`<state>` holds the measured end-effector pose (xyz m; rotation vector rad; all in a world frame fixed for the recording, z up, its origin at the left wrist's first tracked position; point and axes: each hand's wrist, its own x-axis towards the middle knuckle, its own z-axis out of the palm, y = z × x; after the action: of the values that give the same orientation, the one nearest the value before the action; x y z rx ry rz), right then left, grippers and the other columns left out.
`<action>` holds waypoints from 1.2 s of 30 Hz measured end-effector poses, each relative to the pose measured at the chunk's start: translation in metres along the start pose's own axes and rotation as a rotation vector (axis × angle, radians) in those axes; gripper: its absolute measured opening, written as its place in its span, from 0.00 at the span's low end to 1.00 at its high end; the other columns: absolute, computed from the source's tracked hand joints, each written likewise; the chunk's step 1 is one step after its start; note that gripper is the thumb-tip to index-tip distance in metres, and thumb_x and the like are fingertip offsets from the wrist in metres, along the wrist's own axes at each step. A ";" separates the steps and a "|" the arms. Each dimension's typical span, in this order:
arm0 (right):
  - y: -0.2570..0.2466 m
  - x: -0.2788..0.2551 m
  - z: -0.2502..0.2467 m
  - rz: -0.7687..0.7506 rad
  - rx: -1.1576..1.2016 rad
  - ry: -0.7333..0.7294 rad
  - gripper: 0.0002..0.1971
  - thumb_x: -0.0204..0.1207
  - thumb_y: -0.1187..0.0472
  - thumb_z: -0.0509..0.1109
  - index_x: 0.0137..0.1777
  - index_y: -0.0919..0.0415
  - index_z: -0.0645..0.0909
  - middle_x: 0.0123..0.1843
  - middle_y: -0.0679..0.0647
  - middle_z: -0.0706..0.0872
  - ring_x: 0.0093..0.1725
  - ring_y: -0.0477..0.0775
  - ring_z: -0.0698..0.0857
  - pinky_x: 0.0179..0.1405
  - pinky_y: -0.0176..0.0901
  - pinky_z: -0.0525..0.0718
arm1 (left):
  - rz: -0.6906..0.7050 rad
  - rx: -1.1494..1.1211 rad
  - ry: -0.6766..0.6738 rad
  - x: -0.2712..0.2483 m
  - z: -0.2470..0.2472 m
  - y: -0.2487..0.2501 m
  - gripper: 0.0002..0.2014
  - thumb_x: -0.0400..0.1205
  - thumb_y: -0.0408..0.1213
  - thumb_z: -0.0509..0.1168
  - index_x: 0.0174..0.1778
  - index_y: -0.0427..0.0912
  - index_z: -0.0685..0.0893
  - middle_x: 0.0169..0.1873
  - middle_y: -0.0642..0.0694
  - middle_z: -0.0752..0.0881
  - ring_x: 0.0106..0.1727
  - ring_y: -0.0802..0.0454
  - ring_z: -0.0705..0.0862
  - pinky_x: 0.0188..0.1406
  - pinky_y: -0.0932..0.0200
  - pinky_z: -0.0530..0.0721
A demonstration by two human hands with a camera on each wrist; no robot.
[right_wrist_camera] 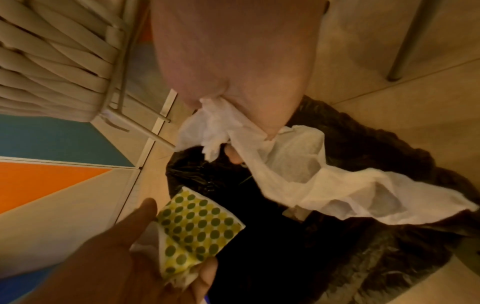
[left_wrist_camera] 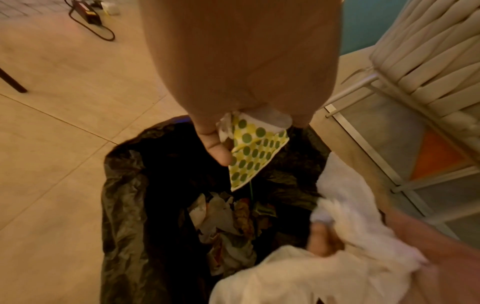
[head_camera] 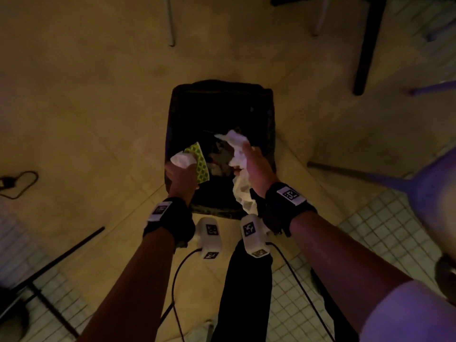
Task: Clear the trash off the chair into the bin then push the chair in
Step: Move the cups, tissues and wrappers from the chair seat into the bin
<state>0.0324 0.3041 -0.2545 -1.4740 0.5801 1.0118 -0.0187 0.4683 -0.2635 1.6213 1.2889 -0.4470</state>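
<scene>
A bin (head_camera: 269,114) lined with a black bag (left_wrist_camera: 122,205) stands on the floor below me, with crumpled trash (left_wrist_camera: 223,222) at its bottom. My left hand (head_camera: 181,174) hovers over its near-left rim and grips a yellow napkin with green dots (head_camera: 201,161) (left_wrist_camera: 255,152) (right_wrist_camera: 197,222) together with white tissue. My right hand (head_camera: 256,164) is over the near-right rim, holding a large crumpled white tissue (head_camera: 240,154) (right_wrist_camera: 298,172) that hangs above the opening. The chair (head_camera: 429,191) is at the right edge, its woven seat (left_wrist_camera: 428,61) pale.
Metal chair legs (head_camera: 171,23) and a dark table leg (head_camera: 365,50) stand beyond the bin. A black cable (head_camera: 19,183) lies on the floor at left. A dark rod (head_camera: 56,257) slants at lower left. My leg (head_camera: 244,292) is just behind the bin.
</scene>
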 end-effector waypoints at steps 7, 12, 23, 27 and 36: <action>0.002 0.021 0.004 0.041 -0.152 -0.105 0.44 0.71 0.26 0.50 0.83 0.48 0.50 0.85 0.52 0.58 0.82 0.57 0.60 0.80 0.54 0.59 | 0.083 0.245 -0.169 0.004 0.004 0.001 0.55 0.71 0.58 0.73 0.82 0.59 0.38 0.84 0.43 0.45 0.83 0.38 0.55 0.76 0.34 0.68; 0.003 0.010 -0.013 0.034 -0.110 -0.159 0.34 0.79 0.34 0.50 0.83 0.46 0.53 0.84 0.50 0.61 0.82 0.54 0.62 0.78 0.48 0.59 | 0.155 0.361 -0.218 -0.009 -0.001 0.009 0.49 0.78 0.50 0.70 0.84 0.55 0.40 0.84 0.43 0.46 0.84 0.41 0.53 0.78 0.41 0.61; -0.048 -0.133 -0.138 0.061 0.245 -0.064 0.18 0.81 0.48 0.62 0.65 0.57 0.76 0.57 0.56 0.83 0.54 0.55 0.83 0.54 0.47 0.83 | 0.438 0.492 -0.509 -0.138 0.077 0.079 0.24 0.80 0.45 0.69 0.72 0.47 0.72 0.71 0.46 0.75 0.72 0.46 0.75 0.73 0.45 0.73; -0.071 -0.222 -0.236 -0.034 0.302 0.009 0.04 0.82 0.56 0.63 0.48 0.53 0.78 0.46 0.53 0.85 0.40 0.49 0.82 0.40 0.39 0.79 | 0.565 0.564 -0.646 -0.206 0.159 0.109 0.19 0.80 0.41 0.69 0.66 0.45 0.76 0.67 0.43 0.79 0.68 0.47 0.79 0.70 0.47 0.77; -0.030 -0.328 -0.453 -0.136 -0.195 0.546 0.18 0.70 0.60 0.76 0.59 0.56 0.77 0.52 0.62 0.83 0.47 0.56 0.81 0.46 0.51 0.82 | 0.842 0.838 -0.705 -0.332 0.362 0.132 0.36 0.76 0.38 0.72 0.79 0.39 0.63 0.73 0.33 0.67 0.74 0.36 0.70 0.72 0.48 0.71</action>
<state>0.0104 -0.1917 0.0049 -1.9536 0.7681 0.5633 0.0751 -0.0082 -0.1129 2.1868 -0.2071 -0.9621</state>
